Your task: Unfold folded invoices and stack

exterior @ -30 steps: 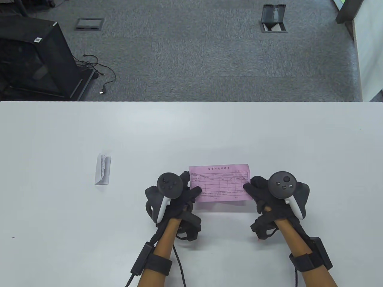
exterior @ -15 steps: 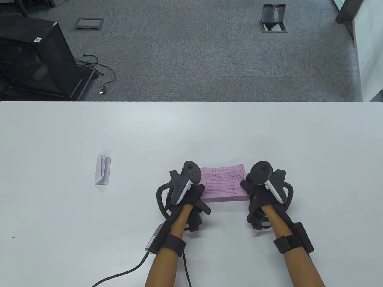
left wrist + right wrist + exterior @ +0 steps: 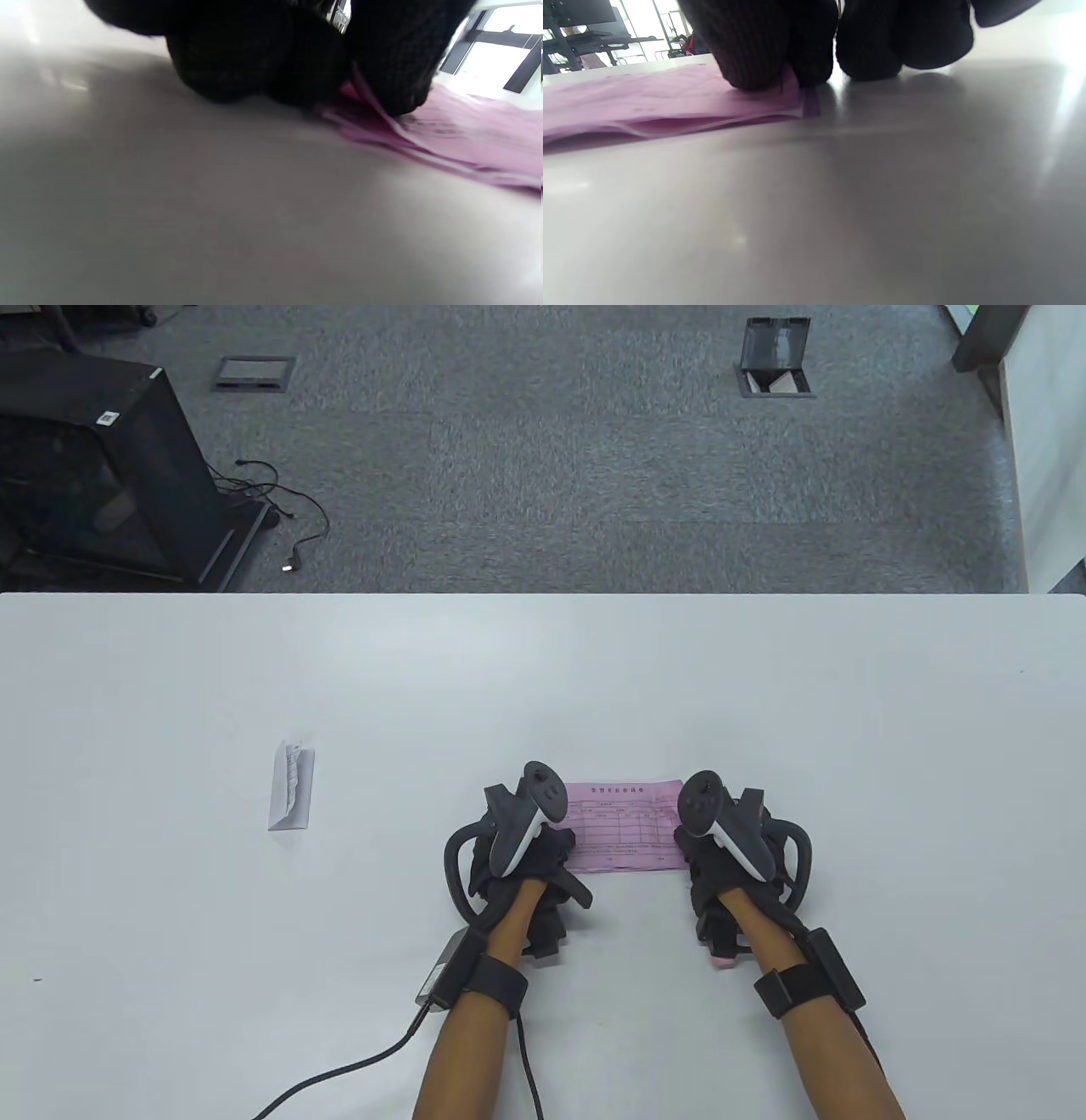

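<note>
An unfolded pink invoice lies on the white table between both hands. My left hand pinches its left edge; the left wrist view shows gloved fingers clamped on the pink sheet. My right hand pinches its right edge; the right wrist view shows fingers on the pink sheet at the table surface. A folded white invoice lies apart at the left.
The table's far edge borders grey carpet. A black cabinet stands on the floor at far left. A black cable trails from my left wrist across the table.
Both hands have turned and lowered the pink invoice toward the table, moving closer together. The sheet looks shorter and flatter now. The white folded invoice has not moved.
</note>
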